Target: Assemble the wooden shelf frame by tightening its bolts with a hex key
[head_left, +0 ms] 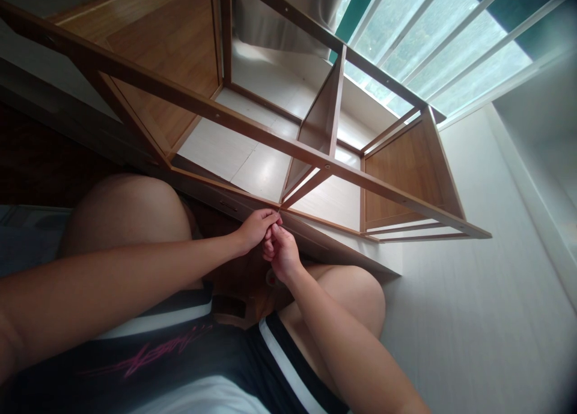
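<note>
A wooden shelf frame (252, 131) lies on its side on the pale floor in front of me, its open compartments facing up. My left hand (256, 228) and my right hand (282, 252) meet at the frame's near rail (315, 228), just below where an upright divider (324, 110) joins it. Both hands have their fingers pinched together, fingertips touching each other. Whatever sits between the fingers is too small to make out. My bare knees lie on either side of the hands.
A white wall (473, 318) runs along the right. A barred window (442, 41) stands behind the frame's far end. Dark furniture (45, 155) sits at the left. A small round object (271, 277) lies on the floor between my legs.
</note>
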The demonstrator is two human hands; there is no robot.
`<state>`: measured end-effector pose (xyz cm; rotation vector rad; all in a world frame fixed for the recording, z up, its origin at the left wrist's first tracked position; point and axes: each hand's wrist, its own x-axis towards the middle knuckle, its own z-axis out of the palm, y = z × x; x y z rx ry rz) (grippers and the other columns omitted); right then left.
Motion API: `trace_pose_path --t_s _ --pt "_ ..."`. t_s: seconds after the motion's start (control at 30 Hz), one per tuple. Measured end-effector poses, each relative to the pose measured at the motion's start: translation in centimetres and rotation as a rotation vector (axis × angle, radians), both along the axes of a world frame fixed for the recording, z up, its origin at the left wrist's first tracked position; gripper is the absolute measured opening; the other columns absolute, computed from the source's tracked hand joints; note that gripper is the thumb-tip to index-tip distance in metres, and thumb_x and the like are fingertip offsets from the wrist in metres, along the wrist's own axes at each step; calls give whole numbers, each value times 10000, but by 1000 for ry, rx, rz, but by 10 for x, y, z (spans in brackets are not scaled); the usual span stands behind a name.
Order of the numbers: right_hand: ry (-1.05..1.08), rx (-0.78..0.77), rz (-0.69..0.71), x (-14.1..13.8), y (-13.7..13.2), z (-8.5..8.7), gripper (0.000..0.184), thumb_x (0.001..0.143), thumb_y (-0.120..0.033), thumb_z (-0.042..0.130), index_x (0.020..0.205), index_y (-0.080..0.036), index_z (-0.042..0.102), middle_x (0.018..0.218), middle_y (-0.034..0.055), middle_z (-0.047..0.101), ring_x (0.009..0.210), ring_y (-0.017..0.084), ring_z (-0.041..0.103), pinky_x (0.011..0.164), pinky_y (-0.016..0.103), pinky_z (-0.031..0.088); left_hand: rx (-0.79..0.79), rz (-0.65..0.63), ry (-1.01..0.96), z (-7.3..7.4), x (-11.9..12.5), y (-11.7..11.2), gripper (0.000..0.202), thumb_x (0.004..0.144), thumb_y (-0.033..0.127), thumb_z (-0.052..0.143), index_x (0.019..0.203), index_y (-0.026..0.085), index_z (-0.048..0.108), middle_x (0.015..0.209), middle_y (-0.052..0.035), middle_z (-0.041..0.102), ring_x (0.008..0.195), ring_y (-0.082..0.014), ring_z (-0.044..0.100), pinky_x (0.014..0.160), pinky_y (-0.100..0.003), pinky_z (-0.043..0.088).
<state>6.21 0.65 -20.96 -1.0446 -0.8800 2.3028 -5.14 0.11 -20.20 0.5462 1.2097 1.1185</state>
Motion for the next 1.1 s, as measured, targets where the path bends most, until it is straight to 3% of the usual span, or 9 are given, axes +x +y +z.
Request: trace_pose_path --t_s 0.2,0.4,0.53,0.63,0.93,1.1 --pt "-123 133 -37 -1 0 -6 364 824 -521 535 728 -174 489 426 -69 382 350 43 254 358 189 179 18 13 8 -5 1 1 226 832 376 504 774 162 548 414 72 395 338 -68 413 359 -170 315" --pt "-276 348 -116 -1 2 -6 367 823 -468 550 652 -147 498 470 -57 381 413 27 281 409 185 194 64 44 32 -10 1 2 237 816 353 528 739 134 578 516 40 473 427 -40 433 406 -156 318" --pt "-298 397 -124 -1 2 -7 374 824 -462 549 638 -141 503 483 -50 392 433 30 286 424 189 201 58 35 36 -9 0 2 234 810 346 532 739 129 581 529 34 487 439 -43 445 417 -156 325" --pt "-246 335 -99 -1 1 -9 373 825 -475 545 651 -147 505 467 -52 383 408 33 284 407 191 184 43 21 23 -7 0 2 239 823 357 507 749 140 576 488 44 457 403 -55 434 399 -166 325" --pt "41 -66 36 0 -2 -1 357 830 -547 509 766 -201 449 461 -59 415 387 66 290 381 191 214 -14 22 26 -2 1 -1 269 825 409 517 779 151 581 396 72 363 332 -43 328 369 -167 213" --pt "19 -52 36 0 -1 -2 347 818 -523 542 752 -193 455 460 -60 409 385 59 284 383 189 205 -17 55 27 3 0 1 210 811 339 529 728 148 554 414 69 377 353 -36 338 377 -165 224"
